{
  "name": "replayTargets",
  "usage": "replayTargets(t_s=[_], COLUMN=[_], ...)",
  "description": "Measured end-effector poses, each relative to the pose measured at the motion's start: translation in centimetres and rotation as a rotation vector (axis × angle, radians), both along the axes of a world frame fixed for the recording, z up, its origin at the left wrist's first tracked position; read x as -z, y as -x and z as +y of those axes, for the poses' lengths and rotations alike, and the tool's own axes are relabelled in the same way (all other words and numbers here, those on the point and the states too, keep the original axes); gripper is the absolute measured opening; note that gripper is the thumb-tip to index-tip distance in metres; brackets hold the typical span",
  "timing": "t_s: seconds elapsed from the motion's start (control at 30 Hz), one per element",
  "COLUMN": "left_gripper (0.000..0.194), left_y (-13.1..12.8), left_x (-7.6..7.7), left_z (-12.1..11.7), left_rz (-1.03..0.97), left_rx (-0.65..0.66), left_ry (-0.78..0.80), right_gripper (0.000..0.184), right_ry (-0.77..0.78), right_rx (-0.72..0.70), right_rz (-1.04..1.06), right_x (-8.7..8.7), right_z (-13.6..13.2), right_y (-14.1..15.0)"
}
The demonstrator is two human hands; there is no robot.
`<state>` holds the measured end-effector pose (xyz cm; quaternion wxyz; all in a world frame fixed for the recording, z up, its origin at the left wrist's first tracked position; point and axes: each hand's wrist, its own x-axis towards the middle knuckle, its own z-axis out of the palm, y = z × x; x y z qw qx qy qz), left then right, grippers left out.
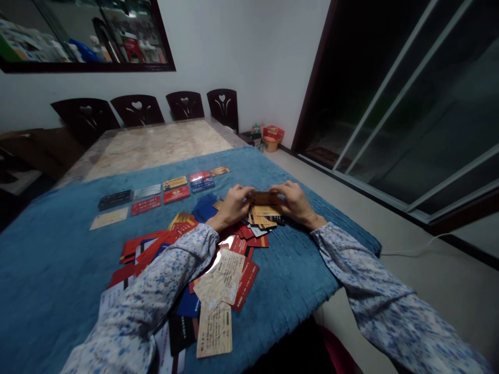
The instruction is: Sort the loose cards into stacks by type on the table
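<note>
Between my left hand (235, 203) and my right hand (294, 203), a small stack of cards (265, 197) stands on its long edge, pinched at both ends. Fingers of both hands are closed on it. Just below it lie loose yellow-and-black cards (262, 221). A spread pile of mixed cards extends under my left forearm, with red cards (156, 244), blue cards (205, 208) and cream cards (215, 330) in it. My left sleeve hides part of that pile.
Farther back, sorted stacks sit in rows: black cards (115, 199), red cards (176, 195), yellow cards (175, 183) and a cream card (108, 218). A blue cloth (58, 259) covers the table's near part. Dark chairs (185, 105) line the far side; a glass door (405, 104) is at right.
</note>
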<state>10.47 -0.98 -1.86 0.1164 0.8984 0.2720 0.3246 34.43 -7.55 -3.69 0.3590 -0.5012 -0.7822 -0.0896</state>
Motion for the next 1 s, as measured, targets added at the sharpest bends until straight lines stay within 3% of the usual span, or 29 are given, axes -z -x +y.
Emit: replayTargets(t_s=[0.2,0.57,1.0], left_gripper=[0.043,0.038,0.041], left_y=[0.1,0.2,0.0], left_x=[-0.2,-0.1,-0.3], left_z=[-0.2,-0.4,-0.3], left_rz=[-0.004,0.031,0.091], left_rx=[-0.010,-0.054,-0.088], left_ry=[0.017,0.004,0.001], right_gripper=[0.030,0.039,0.048], right_ry=[0.022,0.039,0.047], right_rx=[0.014,0.064,0.012], right_rz=[-0.011,-0.063,-0.084], right_x=[0.4,1.2,0.9], right_z=[0.0,0.2,0.6], right_y=[0.2,0.4,0.2])
